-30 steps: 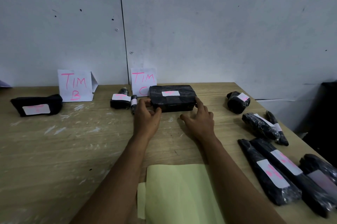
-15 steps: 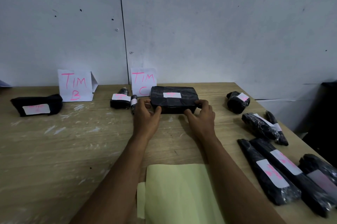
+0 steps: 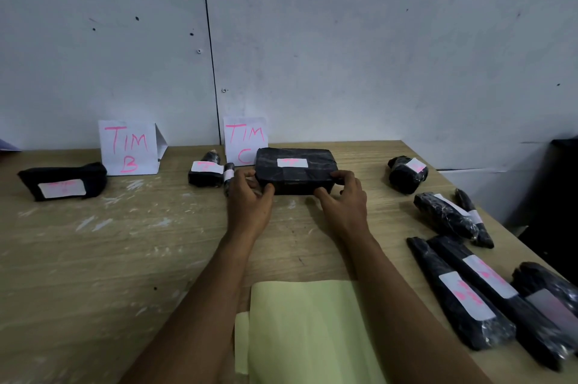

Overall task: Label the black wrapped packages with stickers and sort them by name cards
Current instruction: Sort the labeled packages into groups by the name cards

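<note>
A flat black wrapped box (image 3: 297, 169) with a white sticker on top sits just in front of the "TIM C" card (image 3: 245, 139). My left hand (image 3: 250, 199) grips its left end and my right hand (image 3: 345, 200) grips its right end, thumbs on the front face. Two small labelled packages (image 3: 206, 172) lie left of the box. The "TIM B" card (image 3: 128, 147) stands further left, with a labelled black package (image 3: 64, 182) beside it.
Several labelled black packages (image 3: 463, 296) lie along the table's right edge, one round package (image 3: 406, 174) at the back right. A pale yellow sheet (image 3: 306, 333) lies at the near edge between my forearms. A grey wall backs the wooden table (image 3: 93, 258).
Both hands have closed round the ends of the box; my right fingers went from lying flat beside it to curling over its right corner. The box has shifted slightly.
</note>
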